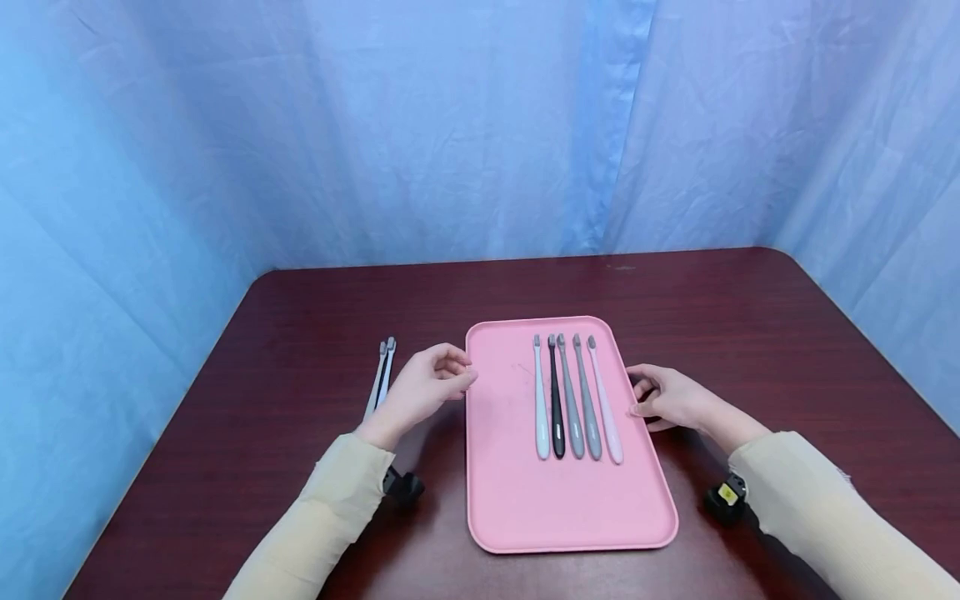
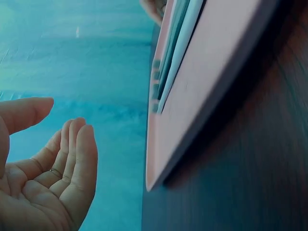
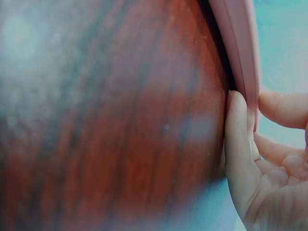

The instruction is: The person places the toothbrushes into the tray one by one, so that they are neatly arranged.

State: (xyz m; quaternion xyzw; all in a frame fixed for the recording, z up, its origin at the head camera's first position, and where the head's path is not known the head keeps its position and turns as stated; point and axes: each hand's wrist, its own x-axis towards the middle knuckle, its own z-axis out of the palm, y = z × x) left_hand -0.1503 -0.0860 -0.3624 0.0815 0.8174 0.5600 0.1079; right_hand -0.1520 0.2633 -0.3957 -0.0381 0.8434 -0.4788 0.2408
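Observation:
A pink tray [image 1: 498,492] lies on the table, with several toothbrushes side by side on its right half: a pale blue one [image 1: 541,408], a black one [image 1: 557,408], two grey ones and a pale pink one [image 1: 607,408], heads pointing away from me. My right hand [image 1: 671,398] grips the tray's right rim; in the right wrist view the thumb [image 3: 284,109] is on one side of the rim and fingers on the other. Beside the left rim, my left hand [image 1: 431,383] holds nothing; the left wrist view shows a gap between its thumb and loosely bent fingers [image 2: 79,163].
More toothbrushes [image 1: 381,375] with light handles lie on the table to the left, partly hidden behind my left hand and wrist. The dark red wooden table [image 1: 315,325] has blue curtains [image 1: 450,150] behind it and at both sides.

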